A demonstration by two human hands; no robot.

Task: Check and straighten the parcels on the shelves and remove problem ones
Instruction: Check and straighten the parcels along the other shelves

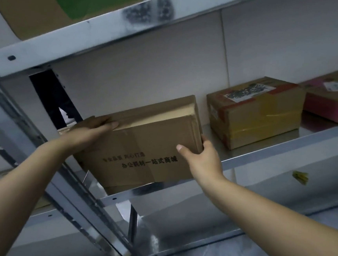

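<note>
Brown cardboard parcel with black printed characters point(142, 146) sits at left end of grey metal shelf point(268, 155), front face overhanging the shelf edge. Left hand point(91, 127) lies on its top-left edge, fingers straight and together. Right hand point(201, 157) grips its right corner, thumb on front face. Brown box with yellow tape point(257, 115) and pink box point(329, 103) further right. White wall point(149, 65) behind.

Left hand point(94, 128) and right hand point(201, 158) hold a cardboard box point(142, 146).
</note>
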